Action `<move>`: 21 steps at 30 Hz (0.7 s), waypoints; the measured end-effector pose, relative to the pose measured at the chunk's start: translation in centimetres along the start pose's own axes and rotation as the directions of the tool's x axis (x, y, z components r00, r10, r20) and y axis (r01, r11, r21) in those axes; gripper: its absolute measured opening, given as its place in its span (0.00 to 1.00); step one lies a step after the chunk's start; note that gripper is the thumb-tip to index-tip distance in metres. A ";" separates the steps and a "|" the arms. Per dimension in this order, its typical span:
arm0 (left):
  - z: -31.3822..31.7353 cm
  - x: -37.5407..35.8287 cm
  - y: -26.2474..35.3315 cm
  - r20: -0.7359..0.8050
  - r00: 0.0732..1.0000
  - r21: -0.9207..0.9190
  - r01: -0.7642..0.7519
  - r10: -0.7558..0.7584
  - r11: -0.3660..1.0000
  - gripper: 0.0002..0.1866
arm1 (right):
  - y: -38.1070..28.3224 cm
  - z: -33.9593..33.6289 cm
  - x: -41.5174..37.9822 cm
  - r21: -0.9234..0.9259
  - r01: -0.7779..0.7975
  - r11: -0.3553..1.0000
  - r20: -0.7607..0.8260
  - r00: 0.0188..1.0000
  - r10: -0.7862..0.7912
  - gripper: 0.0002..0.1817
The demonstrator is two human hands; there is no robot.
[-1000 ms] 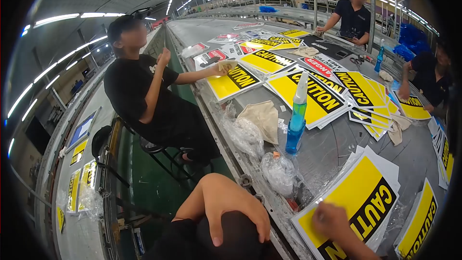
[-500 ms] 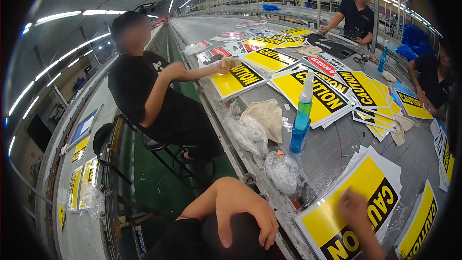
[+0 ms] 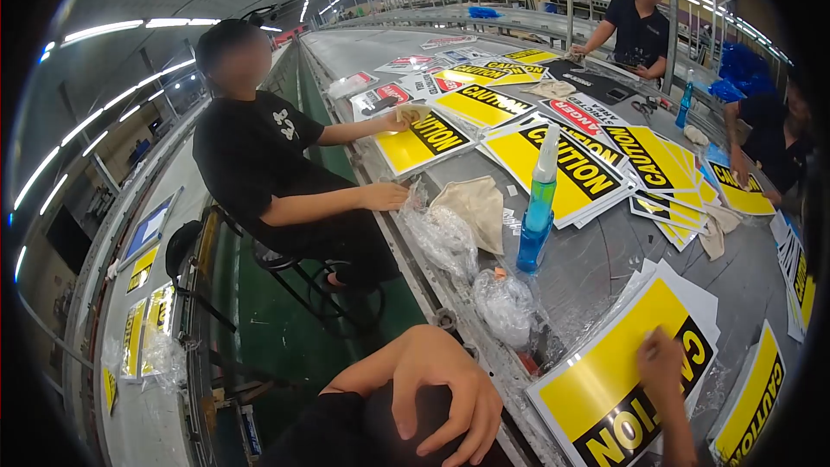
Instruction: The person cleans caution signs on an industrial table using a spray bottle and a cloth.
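Observation:
My left hand [image 3: 451, 385] rests over a dark rounded shape, apparently my knee, at the bottom of the view; its fingers are apart and it grips nothing. On the right, my right hand [image 3: 660, 363] is closed over a yellow and black CAUTION sign [image 3: 596, 359], the top one of a stack. Its fingers are curled together, and whatever they might hold is hidden. A second CAUTION pile [image 3: 750, 406] lies to the right of that stack. Crumpled clear plastic [image 3: 506, 304] sits just beyond the stack's left corner, along the table edge.
A spray bottle [image 3: 538, 207] of blue-green liquid stands upright beside a beige cloth [image 3: 471, 207]. More signs [image 3: 553, 169] overlap farther up the grey table [image 3: 596, 264]. A co-worker [image 3: 277, 147] sits at the left edge; others work across the table. Another bench [image 3: 143, 320] stands far left.
My right hand has slid right and slightly up across the sign, toward its black lettering. The co-worker's raised arm has come down, with that hand now by the clear plastic. My left hand stays put.

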State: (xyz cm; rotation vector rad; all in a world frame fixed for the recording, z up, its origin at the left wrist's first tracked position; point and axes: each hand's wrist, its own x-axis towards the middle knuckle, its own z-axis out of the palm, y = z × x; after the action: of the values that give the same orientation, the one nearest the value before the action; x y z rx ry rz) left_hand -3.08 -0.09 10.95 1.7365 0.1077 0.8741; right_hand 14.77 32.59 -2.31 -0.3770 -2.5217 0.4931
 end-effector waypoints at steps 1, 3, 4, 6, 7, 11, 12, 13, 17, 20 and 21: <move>-0.2 0.1 0.2 0.009 1.000 0.000 0.026 -0.026 1.000 0.10 | -3.0 0.4 -2.1 0.046 0.067 0.997 0.085 0.994 -0.070 0.11; 0.2 -0.1 -0.7 -0.031 0.999 -0.025 -0.011 0.010 1.000 0.09 | -8.4 -0.6 -4.8 0.162 0.184 0.970 0.236 0.947 -0.219 0.11; 0.2 -0.2 -1.0 -0.050 0.998 -0.038 -0.027 0.025 0.999 0.09 | -9.7 -1.5 -5.4 0.227 0.236 0.945 0.296 0.907 -0.298 0.10; -0.1 -0.6 -0.9 -0.028 0.998 0.065 -0.055 0.057 0.996 0.14 | -7.7 -2.0 -5.1 0.390 -0.066 0.918 0.407 0.907 -0.108 0.07; -0.3 -0.7 -1.1 -0.007 0.996 0.108 -0.087 0.088 0.990 0.17 | -4.6 -1.0 -4.4 0.188 0.064 0.980 0.351 0.928 -0.128 0.08; 0.3 -1.2 -0.7 -0.022 1.000 0.020 0.000 0.000 1.000 0.12 | 2.9 -2.5 3.1 -0.088 -0.283 0.955 0.047 0.957 0.287 0.15; 0.0 -1.1 -0.4 -0.013 1.000 0.022 0.021 -0.021 1.000 0.11 | 4.8 -1.5 3.4 0.126 -0.206 0.970 -0.026 0.977 0.211 0.14; -0.5 -0.9 -0.3 0.024 0.999 0.000 0.037 -0.037 0.999 0.10 | 4.8 -0.8 3.0 0.084 -0.180 0.980 0.005 0.984 0.181 0.10; -1.3 -0.1 0.0 0.016 0.997 -0.009 0.071 -0.071 0.997 0.11 | -8.8 2.9 -5.0 0.268 0.301 0.915 0.197 0.913 -0.357 0.08; -1.5 0.1 -0.4 -0.005 0.997 -0.011 0.074 -0.074 0.997 0.11 | -9.8 1.3 -5.2 0.381 0.219 0.898 0.287 0.896 -0.339 0.04; -1.6 0.4 -0.6 -0.009 0.997 -0.020 0.081 -0.081 0.997 0.11 | -5.8 2.6 -3.4 0.325 0.236 0.916 0.157 0.941 -0.298 0.03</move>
State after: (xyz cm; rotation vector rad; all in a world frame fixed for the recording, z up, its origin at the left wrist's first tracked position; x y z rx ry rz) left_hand -3.54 1.55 10.74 1.6977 0.1742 0.8220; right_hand 15.14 25.44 -3.48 0.1443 -2.5801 0.8276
